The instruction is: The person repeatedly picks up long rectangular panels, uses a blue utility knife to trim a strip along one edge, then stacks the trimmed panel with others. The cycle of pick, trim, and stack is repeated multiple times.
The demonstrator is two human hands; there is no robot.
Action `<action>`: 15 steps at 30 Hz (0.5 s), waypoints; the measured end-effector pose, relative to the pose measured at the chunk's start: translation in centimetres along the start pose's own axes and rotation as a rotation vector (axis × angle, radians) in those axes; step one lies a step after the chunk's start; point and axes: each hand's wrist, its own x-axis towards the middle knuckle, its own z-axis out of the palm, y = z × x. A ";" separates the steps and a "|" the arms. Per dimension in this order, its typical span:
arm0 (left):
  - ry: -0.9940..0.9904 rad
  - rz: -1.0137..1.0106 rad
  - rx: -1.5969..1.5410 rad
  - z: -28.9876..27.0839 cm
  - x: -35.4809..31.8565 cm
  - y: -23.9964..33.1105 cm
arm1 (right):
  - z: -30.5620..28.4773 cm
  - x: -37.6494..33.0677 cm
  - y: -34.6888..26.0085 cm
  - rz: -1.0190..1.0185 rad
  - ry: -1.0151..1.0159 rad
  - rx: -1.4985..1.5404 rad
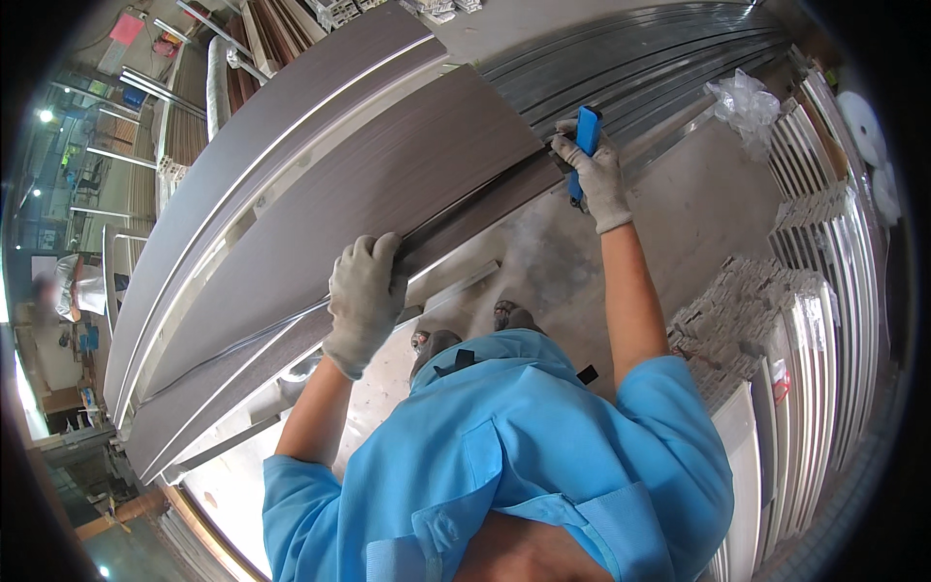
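At 12 o'clock from the body, across the upper picture: long wood-grain panel (388, 184), grey-brown, lying slantwise on a stack of similar panels, running from 8 o'clock up toward 1 o'clock.

Left hand (366, 296), knit work glove, clenched over the near edge of the panel at mid-length; fingers wrap the top face, thumb hidden beneath.

Right hand (593, 175), gloved too, at 1 o'clock, arm at full stretch, grasping a blue-handled tool (585, 145). Tool set against the panel's far end, at the near corner. Looks like a utility knife; blade not visible, so cannot confirm.

Surroundings: grey metal profiles (659, 68) beyond the panel end at 1 o'clock; white profile bundles (805, 320) stacked at 3 o'clock; crumpled clear plastic bag (745, 102) at 2 o'clock; concrete floor (698, 209) below, shoes visible between arms.

Judgement on technique: work appears to be trimming or scoring along the panel's edge. Left hand should press the panel flat so it cannot slide on the stack. Keep the tool at a steady low angle, draw in one even stroke, and hold the left fingers clear of the tool's line.
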 end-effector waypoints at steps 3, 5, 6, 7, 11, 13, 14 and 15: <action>-0.122 -0.050 -0.287 -1.3 0.7 -0.9 | -0.3 0.1 0.7 -0.040 0.003 -0.085; -0.151 -0.046 -0.316 -1.3 1.0 -1.2 | -0.8 0.3 1.6 -0.068 0.080 -0.245; -0.129 -0.029 -0.262 -1.1 1.1 -1.3 | -1.0 0.3 2.0 -0.091 0.160 -0.369; -0.107 0.007 -0.215 -0.9 1.2 -1.4 | -1.4 0.2 2.3 -0.199 0.231 -0.497; -0.057 0.120 -0.087 -0.4 1.5 -1.4 | -2.4 -2.0 1.8 -0.158 0.435 -0.773; -0.044 0.179 -0.077 -0.4 1.8 -1.7 | -4.2 -5.0 -0.5 0.036 0.206 -0.467; -0.054 0.231 -0.039 -0.4 2.0 -2.0 | -3.9 -5.9 -1.4 0.164 0.167 -0.475; -0.076 0.274 0.001 -0.5 2.3 -2.4 | -3.4 -6.8 -2.1 0.251 0.123 -0.485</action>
